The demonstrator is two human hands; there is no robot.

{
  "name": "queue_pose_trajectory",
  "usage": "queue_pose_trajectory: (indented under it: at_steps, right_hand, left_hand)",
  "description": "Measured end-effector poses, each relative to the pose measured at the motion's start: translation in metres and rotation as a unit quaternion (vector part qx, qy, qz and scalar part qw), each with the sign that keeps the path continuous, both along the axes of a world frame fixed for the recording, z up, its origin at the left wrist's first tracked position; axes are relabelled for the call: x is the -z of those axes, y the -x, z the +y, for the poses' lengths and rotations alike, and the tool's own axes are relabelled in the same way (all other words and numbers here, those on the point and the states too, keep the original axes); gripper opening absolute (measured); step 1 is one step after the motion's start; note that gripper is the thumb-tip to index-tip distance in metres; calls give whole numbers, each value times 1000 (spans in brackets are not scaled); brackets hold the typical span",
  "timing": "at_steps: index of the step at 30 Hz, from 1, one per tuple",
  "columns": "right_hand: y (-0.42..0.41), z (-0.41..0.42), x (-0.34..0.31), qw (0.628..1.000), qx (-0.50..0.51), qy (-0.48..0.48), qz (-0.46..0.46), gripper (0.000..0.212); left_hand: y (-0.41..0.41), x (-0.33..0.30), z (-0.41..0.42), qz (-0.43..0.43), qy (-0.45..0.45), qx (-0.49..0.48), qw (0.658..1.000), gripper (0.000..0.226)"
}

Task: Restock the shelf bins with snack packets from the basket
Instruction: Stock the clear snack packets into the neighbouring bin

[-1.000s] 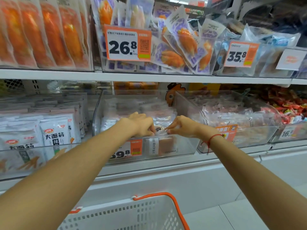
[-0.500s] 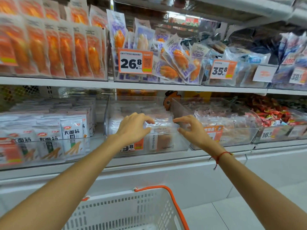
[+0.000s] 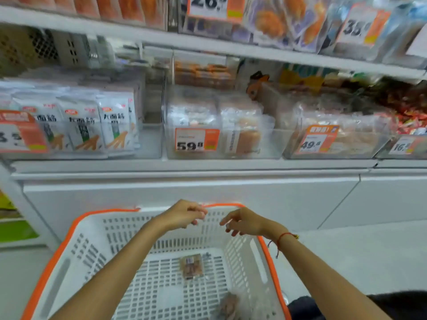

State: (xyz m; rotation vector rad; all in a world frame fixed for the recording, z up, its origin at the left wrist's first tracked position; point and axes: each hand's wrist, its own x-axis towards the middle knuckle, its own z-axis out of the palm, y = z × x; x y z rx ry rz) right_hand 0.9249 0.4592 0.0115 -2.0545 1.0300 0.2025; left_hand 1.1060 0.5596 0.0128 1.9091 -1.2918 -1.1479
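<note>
Far left, middle shelf: clear bin of white gluten-strip packets, standing upright in rows behind an orange price tag at the frame's left edge.

Lower left to lower centre: white slotted basket with orange rim, below the shelf front. On its floor, one small clear snack packet with brown contents, lying flat near the centre. A second brownish packet lies at the lower edge of the frame; blurred, details not readable.

Centre: my left hand hangs over the basket's far wall, fingers loosely curled with tips drawn together, holding nothing that I can see. Just right of it, apart from it, my right hand, fingers relaxed and slightly spread, also holding nothing. A red string bracelet sits on the right wrist.

Centre, middle shelf: clear bin tagged 59.8, with pale clear packets standing upright in two stacks toward its left and middle; the right part of the bin shows bare wall.

Right of it: clear bin tagged 49.8, filled with clear packets. Far right: bin of red-wrapped snacks, tag partly cut off by the frame.

Upper shelf, top of frame: orange and purple packets, blurred.
</note>
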Motion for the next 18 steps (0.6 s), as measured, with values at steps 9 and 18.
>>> queue_pose_trajectory:
  at_steps: [9,18]
  right_hand:
    - [-6,29,139,962,-132,-23,237,40]
    - [10,47,184,859,-325,41,394,43]
  left_hand:
    - [12,152,39,74,-216,32,973,18]
    - [93,211,56,61,-289,283,912,93]
